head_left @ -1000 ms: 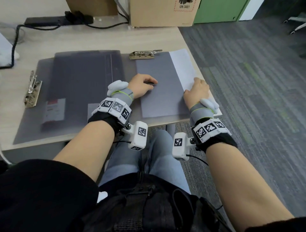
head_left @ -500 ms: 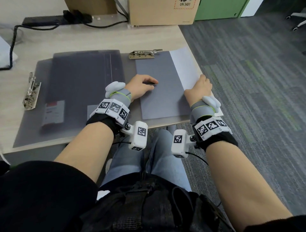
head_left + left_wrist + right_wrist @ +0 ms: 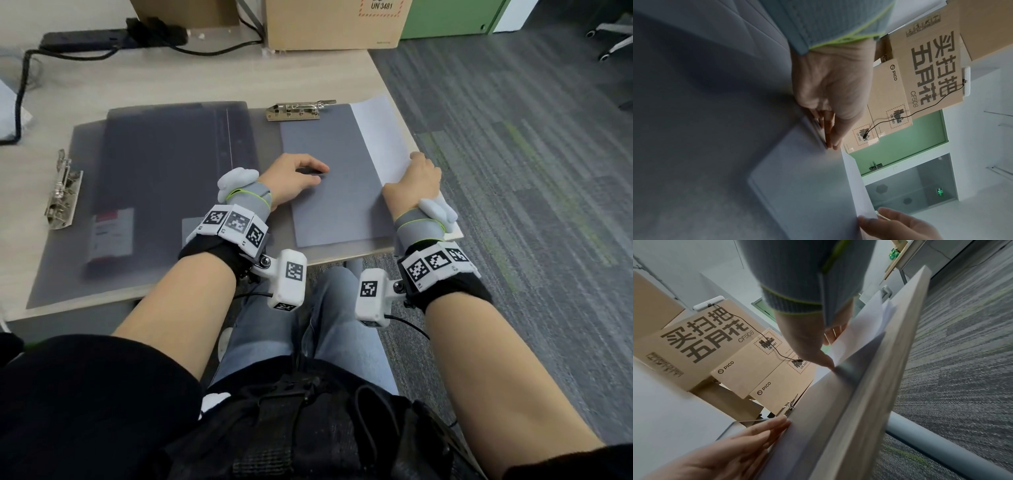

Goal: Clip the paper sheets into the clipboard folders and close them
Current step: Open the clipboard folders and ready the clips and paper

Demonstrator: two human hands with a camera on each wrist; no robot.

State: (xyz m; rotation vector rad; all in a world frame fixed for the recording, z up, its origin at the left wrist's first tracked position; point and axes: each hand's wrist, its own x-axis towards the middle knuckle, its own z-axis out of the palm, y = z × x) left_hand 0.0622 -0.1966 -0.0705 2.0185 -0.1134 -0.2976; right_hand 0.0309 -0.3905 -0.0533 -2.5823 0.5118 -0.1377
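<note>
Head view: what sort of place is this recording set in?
Most likely an office or lab workroom: a light wood desk above grey carpet tiles, a black power strip, stacked cardboard boxes, and a wheeled chair base.

A pale wood-grain surface [image 3: 191, 78] stood over grey carpet [image 3: 513, 171] streaked with green. Cardboard boxes [image 3: 334, 25] sat at its far edge, beside a black power strip [image 3: 82, 36]. Behind stood a green cabinet [image 3: 452, 17].
</note>
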